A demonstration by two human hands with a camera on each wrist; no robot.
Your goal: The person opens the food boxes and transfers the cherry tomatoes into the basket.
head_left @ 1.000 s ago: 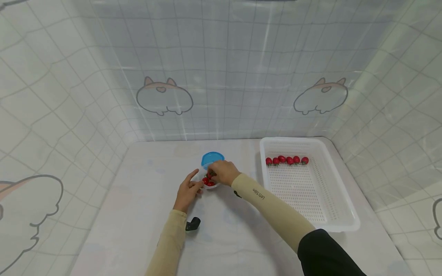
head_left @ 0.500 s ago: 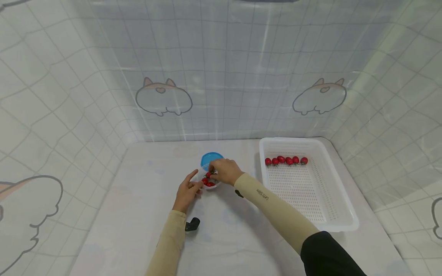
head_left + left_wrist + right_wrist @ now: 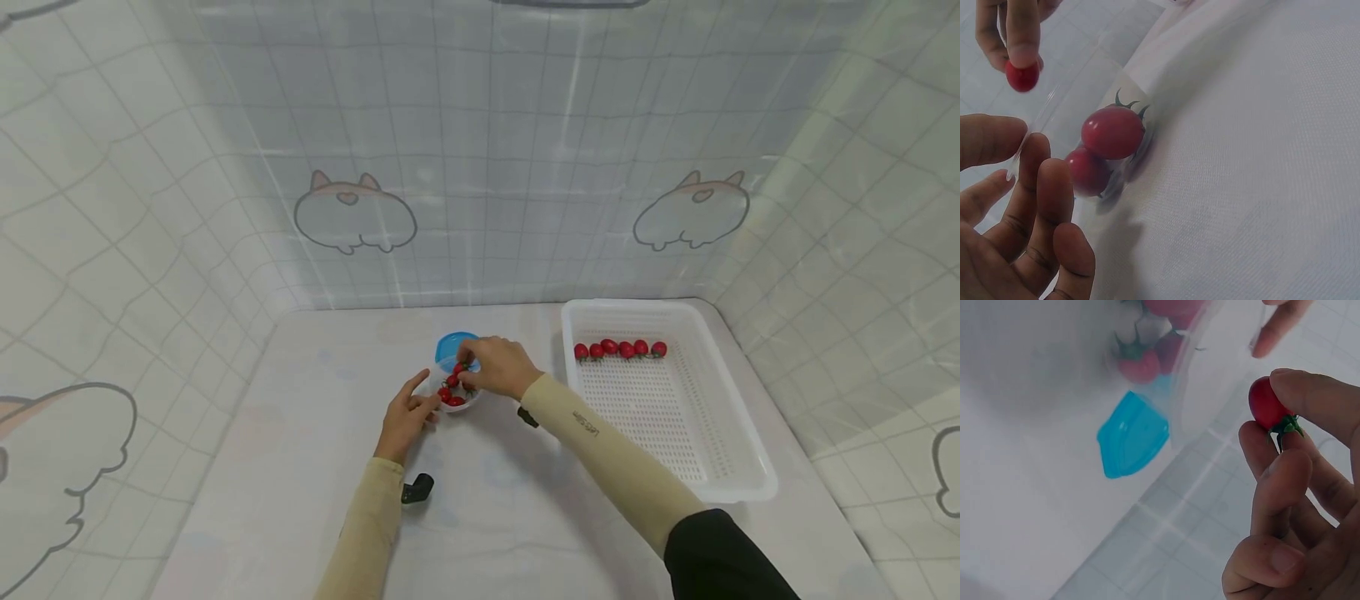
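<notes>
My left hand (image 3: 405, 419) pinches the rim of a small clear plastic container (image 3: 1113, 78) between thumb and fingers, steadying it on the table. Several red cherry tomatoes (image 3: 1113, 132) with green stems lie inside, seen through its wall. Above the container's mouth, my right hand (image 3: 501, 367) holds one cherry tomato (image 3: 1266, 403) between thumb and fingertips, its green stem turned toward the palm. Just behind the container rests a blue lid (image 3: 1132, 437), partly covered by the right hand in the head view.
To the right stands a white perforated plastic basket (image 3: 738, 417), with a row of several cherry tomatoes (image 3: 610, 347) along its far end. Patterned curtain walls (image 3: 480, 208) close off the back and both sides of the white-covered table (image 3: 315, 433).
My right hand has lifted and shifted slightly right, away from the container's inside; a tomato now shows between its fingertips. The left hand has stayed at the rim.
</notes>
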